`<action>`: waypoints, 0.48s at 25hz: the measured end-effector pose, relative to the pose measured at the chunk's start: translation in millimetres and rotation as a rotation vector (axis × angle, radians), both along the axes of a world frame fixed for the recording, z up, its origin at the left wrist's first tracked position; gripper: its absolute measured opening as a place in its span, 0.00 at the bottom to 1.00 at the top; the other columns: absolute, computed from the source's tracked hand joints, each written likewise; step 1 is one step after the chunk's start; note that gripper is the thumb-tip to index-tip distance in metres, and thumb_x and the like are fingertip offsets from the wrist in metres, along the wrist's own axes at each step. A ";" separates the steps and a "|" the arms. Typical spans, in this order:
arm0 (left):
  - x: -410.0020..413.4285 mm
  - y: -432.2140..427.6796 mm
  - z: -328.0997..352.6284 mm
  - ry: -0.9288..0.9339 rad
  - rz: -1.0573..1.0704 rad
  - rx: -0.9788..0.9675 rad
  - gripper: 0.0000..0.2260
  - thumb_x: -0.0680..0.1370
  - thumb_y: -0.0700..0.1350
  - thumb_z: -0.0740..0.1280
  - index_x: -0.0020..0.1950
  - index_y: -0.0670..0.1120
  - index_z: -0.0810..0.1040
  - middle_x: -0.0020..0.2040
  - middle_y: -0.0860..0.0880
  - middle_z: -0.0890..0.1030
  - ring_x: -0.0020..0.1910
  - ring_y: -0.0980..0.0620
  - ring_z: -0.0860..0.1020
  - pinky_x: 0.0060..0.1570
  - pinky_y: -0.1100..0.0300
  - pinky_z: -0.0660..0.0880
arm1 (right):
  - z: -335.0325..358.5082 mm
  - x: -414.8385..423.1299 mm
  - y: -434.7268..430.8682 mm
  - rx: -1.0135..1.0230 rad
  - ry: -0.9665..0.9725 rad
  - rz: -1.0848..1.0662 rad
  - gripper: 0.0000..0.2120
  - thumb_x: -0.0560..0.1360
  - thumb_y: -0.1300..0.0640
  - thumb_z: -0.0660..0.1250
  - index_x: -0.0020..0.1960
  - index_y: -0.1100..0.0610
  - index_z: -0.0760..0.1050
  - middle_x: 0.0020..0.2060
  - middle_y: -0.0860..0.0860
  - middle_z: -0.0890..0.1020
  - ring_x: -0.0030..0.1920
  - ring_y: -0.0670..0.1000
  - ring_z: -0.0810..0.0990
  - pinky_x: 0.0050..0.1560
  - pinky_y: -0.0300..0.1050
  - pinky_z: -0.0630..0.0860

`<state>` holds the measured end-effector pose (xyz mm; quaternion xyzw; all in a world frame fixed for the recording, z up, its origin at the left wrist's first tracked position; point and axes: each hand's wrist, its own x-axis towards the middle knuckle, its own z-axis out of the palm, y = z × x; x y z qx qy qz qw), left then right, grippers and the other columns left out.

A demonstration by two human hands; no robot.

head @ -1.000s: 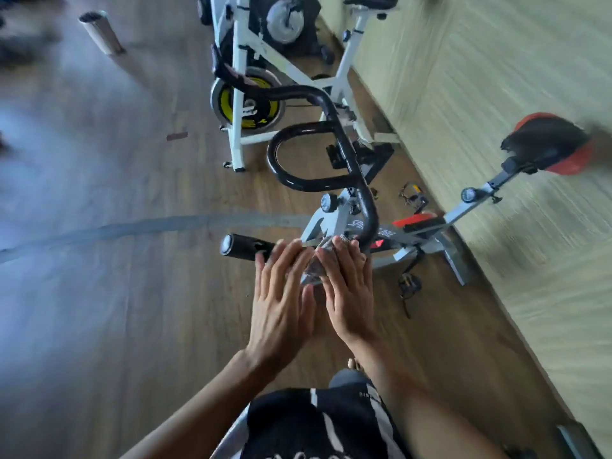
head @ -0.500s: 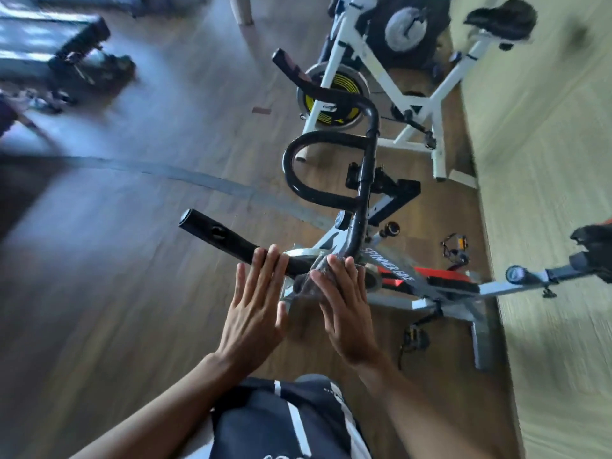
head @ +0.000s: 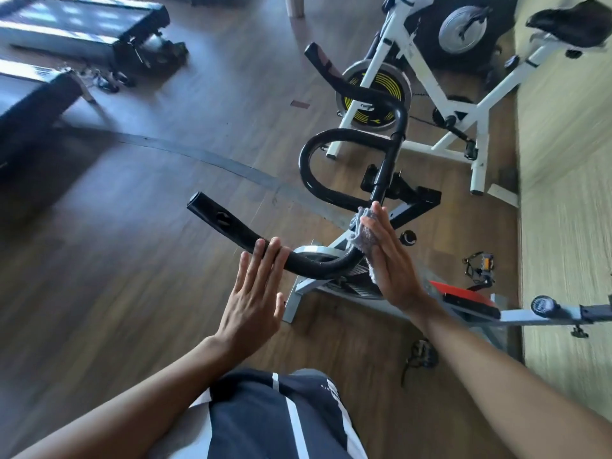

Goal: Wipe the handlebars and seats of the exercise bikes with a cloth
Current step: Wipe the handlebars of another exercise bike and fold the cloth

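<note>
- The left hand is lying flat in the lower centre of the frame, with its fingers straight and close together and its thumb set slightly apart
- The fingertips of the left hand are resting on the near black tube of the handlebars; no finger is curling round the tube
- The right hand is standing flat just right of centre, with its fingers straight and held together
- The right palm and fingers are pressing the cloth against the handlebars, at the point where the near tube is bending upward into the crossbar
- The cloth, pale and crumpled, is sitting between the right palm and the tube; its edges are showing along the left side of the hand
- The handlebars are occupying the centre of the frame, with one grip end pointing toward the left centre, the other toward the upper centre, and a closed loop lying between them
- The near exercise bike, grey with a red panel, is running from the centre to the right edge
- The second exercise bike, white with a yellow-marked flywheel, is standing in the upper right; its black seat is sitting in the upper right corner, well apart from both hands
- Two treadmills are appearing, blurred, in the upper left, on the wooden floor
</note>
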<state>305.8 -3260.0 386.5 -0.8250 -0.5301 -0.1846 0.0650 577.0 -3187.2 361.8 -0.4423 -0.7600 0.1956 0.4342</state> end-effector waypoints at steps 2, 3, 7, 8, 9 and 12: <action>0.8 -0.7 -1.3 -0.004 0.000 0.011 0.39 0.74 0.38 0.70 0.80 0.40 0.52 0.80 0.40 0.54 0.79 0.38 0.53 0.75 0.38 0.57 | 6.5 -4.6 -6.4 -0.074 0.039 -0.018 0.22 0.85 0.58 0.53 0.77 0.60 0.60 0.80 0.57 0.55 0.80 0.57 0.54 0.78 0.54 0.60; 1.3 -1.2 -2.0 -0.005 0.006 0.016 0.40 0.74 0.38 0.70 0.80 0.40 0.51 0.80 0.40 0.53 0.79 0.38 0.53 0.75 0.38 0.57 | 7.2 -9.0 -13.7 -0.117 0.061 -0.021 0.23 0.84 0.55 0.54 0.78 0.59 0.59 0.80 0.56 0.54 0.80 0.56 0.54 0.78 0.49 0.60; 2.8 -0.9 -2.1 -0.017 0.009 0.030 0.41 0.73 0.39 0.71 0.80 0.41 0.50 0.81 0.43 0.49 0.79 0.39 0.52 0.75 0.38 0.57 | 12.6 -17.1 -24.4 -0.213 0.160 -0.046 0.23 0.84 0.60 0.58 0.78 0.61 0.60 0.81 0.55 0.54 0.80 0.52 0.53 0.78 0.42 0.57; 3.1 0.0 -2.6 -0.015 0.013 0.020 0.41 0.73 0.38 0.71 0.80 0.41 0.51 0.81 0.43 0.49 0.79 0.39 0.52 0.75 0.38 0.57 | 16.8 -17.7 -20.2 -0.254 0.182 -0.069 0.22 0.84 0.61 0.57 0.78 0.60 0.60 0.81 0.53 0.54 0.80 0.50 0.53 0.77 0.39 0.56; 3.4 -0.7 -2.9 -0.016 0.017 0.003 0.41 0.73 0.38 0.72 0.80 0.40 0.51 0.81 0.42 0.50 0.79 0.39 0.52 0.75 0.38 0.56 | 21.0 -18.5 -17.8 -0.293 0.199 -0.095 0.22 0.84 0.61 0.57 0.78 0.59 0.61 0.80 0.51 0.55 0.80 0.49 0.53 0.77 0.38 0.56; 3.2 -1.4 4.9 -0.031 0.014 -0.060 0.41 0.72 0.37 0.73 0.80 0.40 0.55 0.80 0.42 0.53 0.80 0.40 0.52 0.76 0.38 0.55 | 31.0 -22.2 -17.8 -0.301 0.197 -0.187 0.21 0.84 0.57 0.58 0.76 0.57 0.66 0.79 0.51 0.61 0.79 0.48 0.57 0.77 0.43 0.61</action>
